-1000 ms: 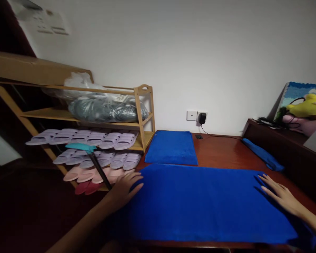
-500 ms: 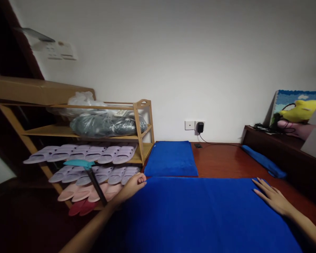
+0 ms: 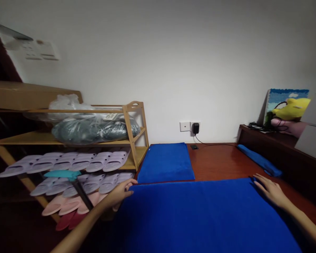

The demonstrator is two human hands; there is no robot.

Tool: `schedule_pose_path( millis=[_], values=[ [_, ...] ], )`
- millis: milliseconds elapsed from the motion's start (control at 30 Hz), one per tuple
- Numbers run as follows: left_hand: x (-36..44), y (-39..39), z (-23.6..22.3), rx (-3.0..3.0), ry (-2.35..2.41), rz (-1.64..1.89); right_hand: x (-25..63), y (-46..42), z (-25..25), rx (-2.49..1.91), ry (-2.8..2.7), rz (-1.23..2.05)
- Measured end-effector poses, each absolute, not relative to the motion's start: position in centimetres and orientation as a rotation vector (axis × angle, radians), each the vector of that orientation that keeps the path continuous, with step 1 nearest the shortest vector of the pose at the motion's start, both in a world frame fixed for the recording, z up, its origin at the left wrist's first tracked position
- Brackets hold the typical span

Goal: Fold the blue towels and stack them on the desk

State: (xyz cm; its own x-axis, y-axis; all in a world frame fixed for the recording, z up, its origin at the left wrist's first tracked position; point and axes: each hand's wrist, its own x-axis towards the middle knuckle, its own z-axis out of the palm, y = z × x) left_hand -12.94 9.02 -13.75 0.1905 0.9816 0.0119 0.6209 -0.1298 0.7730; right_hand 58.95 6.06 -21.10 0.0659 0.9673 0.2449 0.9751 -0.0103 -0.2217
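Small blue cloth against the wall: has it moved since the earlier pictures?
No. Judged against the black plug-in adapter on the wall, the small blue cloth lies in the same place; only the view has shifted.

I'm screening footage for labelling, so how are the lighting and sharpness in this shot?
Head view: the wall is brightest near its middle, dimmer toward the corners; the lower left sinks to near-black; the switch plates look smeared; small glints dot the plastic bag; the large blue cloth shows little texture.
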Motion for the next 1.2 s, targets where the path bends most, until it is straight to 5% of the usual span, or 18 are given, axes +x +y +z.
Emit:
schedule_pose_path(
  millis=[767, 1067, 1200],
  values=[
    [-12.7, 12.1, -13.6, 1.916, 1.788, 1.187, 57.7, 13.0, -18.5, -2.054, -1.615, -0.124],
    [-9.7, 10.2, -13.2, 2.473, 2.084, 0.946, 54.7, 14.7, -19.2, -2.086, -1.635, -0.505],
    [-8.0, 7.4, -15.1, 2.787, 1.704, 0.619, 53.8, 13.7, -20.1, -1.966, -2.035, -0.151]
  ],
)
